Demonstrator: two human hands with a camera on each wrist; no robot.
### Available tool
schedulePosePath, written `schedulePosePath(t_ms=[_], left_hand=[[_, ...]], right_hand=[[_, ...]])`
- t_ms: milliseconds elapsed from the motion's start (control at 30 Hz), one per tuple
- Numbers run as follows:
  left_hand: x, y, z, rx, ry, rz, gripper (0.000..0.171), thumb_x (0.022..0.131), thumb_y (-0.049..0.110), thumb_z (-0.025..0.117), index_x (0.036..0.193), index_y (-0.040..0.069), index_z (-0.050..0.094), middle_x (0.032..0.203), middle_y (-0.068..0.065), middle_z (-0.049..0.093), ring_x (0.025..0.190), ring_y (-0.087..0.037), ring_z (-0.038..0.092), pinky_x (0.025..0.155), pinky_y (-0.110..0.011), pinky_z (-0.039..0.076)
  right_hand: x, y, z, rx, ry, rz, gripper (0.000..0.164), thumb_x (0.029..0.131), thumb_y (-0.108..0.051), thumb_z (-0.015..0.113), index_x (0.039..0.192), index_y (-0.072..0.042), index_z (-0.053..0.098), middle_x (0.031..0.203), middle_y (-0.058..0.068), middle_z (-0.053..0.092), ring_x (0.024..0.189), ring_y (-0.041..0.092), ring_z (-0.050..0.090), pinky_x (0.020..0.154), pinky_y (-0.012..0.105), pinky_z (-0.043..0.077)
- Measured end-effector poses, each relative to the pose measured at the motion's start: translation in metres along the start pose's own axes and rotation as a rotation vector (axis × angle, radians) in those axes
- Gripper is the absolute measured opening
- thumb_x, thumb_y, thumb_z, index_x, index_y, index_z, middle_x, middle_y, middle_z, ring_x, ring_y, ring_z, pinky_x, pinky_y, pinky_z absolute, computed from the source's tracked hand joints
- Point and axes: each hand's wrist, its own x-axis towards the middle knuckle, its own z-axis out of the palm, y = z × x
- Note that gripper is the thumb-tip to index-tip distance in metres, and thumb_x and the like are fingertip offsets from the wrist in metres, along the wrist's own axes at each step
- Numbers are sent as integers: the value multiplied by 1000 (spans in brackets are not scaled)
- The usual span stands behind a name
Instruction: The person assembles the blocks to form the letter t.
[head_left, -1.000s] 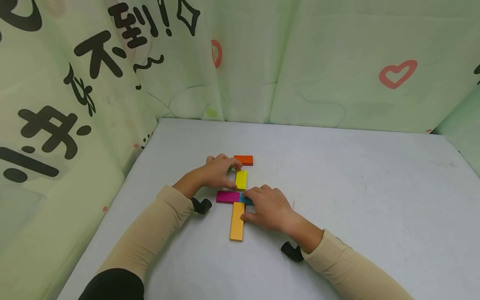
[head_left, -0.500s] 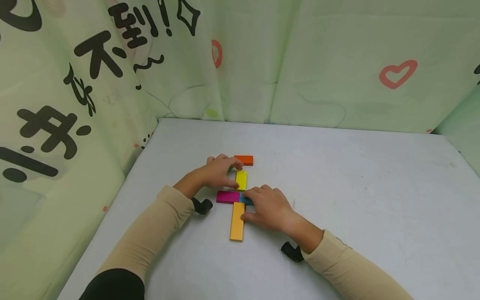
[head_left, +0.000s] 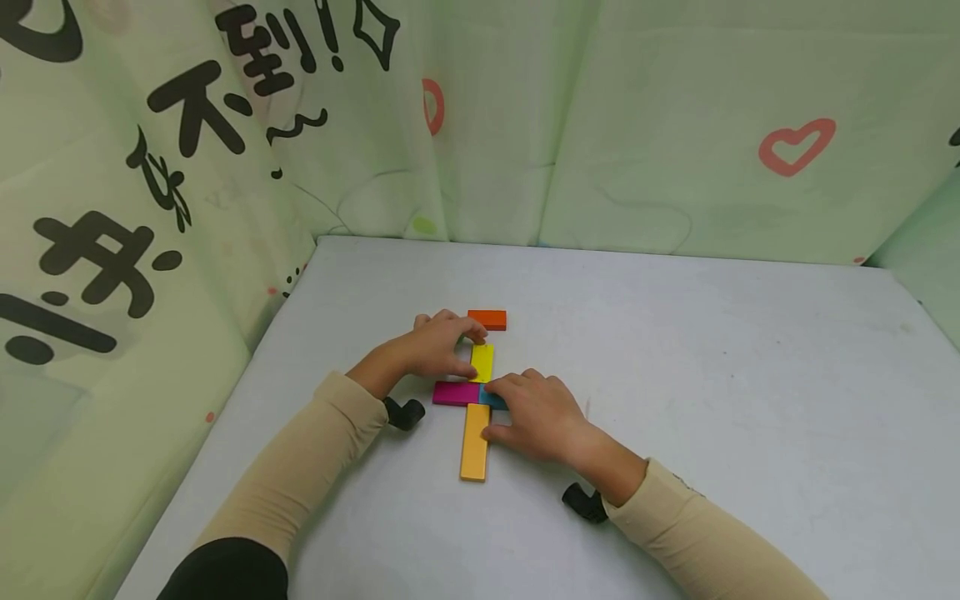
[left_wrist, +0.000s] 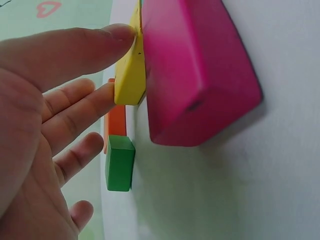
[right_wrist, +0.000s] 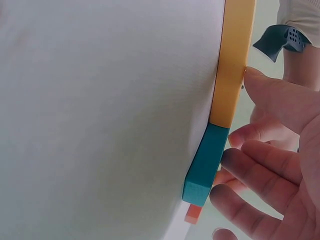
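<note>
In the head view, my left hand (head_left: pixel 433 345) pinches a yellow block (head_left: pixel 483 360) between thumb and fingertips at its two ends. The yellow block stands against a magenta block (head_left: pixel 453 393) and a blue block (head_left: pixel 491 398), which lie end to end. My right hand (head_left: pixel 542 418) rests its fingertips on the blue block and its thumb on a long amber block (head_left: pixel 474 450) running towards me. The right wrist view shows those fingers only loosely bent at the blue block (right_wrist: pixel 204 167). Past the left hand lies an orange-red block (head_left: pixel 491 319).
A green block (left_wrist: pixel 120 162) stands beyond the left fingers in the left wrist view, mostly hidden from the head camera. The white table (head_left: pixel 712 375) spreads around the blocks. A pale green printed curtain (head_left: pixel 645 125) borders it at the back and sides.
The yellow block has slid slightly towards me, its gap to the magenta and blue blocks narrowing. The left fingers moved a little with it. My right hand has stayed put.
</note>
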Motion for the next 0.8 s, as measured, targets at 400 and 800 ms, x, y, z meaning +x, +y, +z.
schedulePosePath(t_ms=[400, 800], left_hand=[[0, -1, 1, 2, -6, 0, 54, 87, 31, 79, 135, 15, 57, 131, 5, 63, 133, -24, 36, 103, -49, 24], [-2, -1, 1, -12, -6, 8, 54, 88, 32, 79, 134, 15, 57, 131, 6, 63, 132, -24, 37, 103, -50, 23]], right_hand=[[-1, -1, 1, 10, 4, 2, 55, 85, -42, 78, 128, -11, 66, 123, 6, 67, 109, 28, 57, 86, 46, 49], [-2, -4, 0, 5, 9, 5, 54, 85, -43, 78, 127, -11, 66, 122, 6, 67, 108, 28, 58, 85, 45, 50]])
